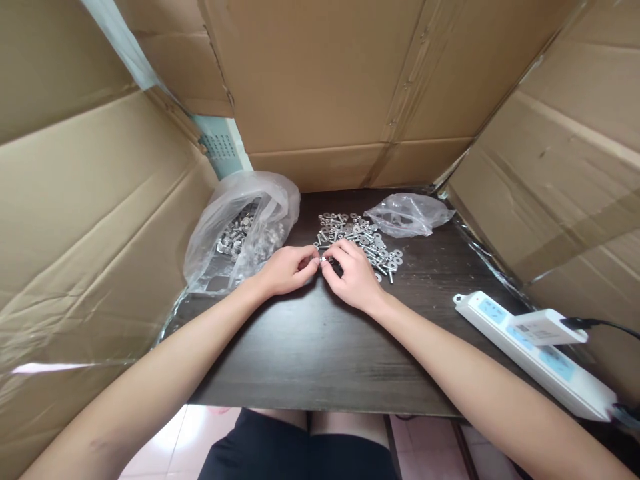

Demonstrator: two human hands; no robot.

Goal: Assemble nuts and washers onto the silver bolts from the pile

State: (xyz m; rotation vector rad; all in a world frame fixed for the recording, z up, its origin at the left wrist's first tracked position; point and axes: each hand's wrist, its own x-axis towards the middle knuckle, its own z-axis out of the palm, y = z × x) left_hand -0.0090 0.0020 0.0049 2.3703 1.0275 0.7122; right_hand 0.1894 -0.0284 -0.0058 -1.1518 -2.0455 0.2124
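Note:
My left hand (291, 269) and my right hand (352, 272) meet over the dark table, thumbs and fingertips pinched together. Between them shows a small shiny metal fastener (323, 259), mostly hidden by the fingers; whether it is a bolt, a nut or both together is too small to tell. Just behind and to the right of my right hand spreads a loose pile of bolts, washers and nuts (370, 241). Left of my left hand lies an open clear plastic bag (270, 187) with many metal pieces (235, 237) inside.
A smaller crumpled plastic bag (413, 213) lies at the back right. On the right side of the table (320, 360) rests a white power strip (540, 373) with a plugged-in white adapter (547, 329) and black cable. Cardboard walls (320, 80) enclose the back and both sides.

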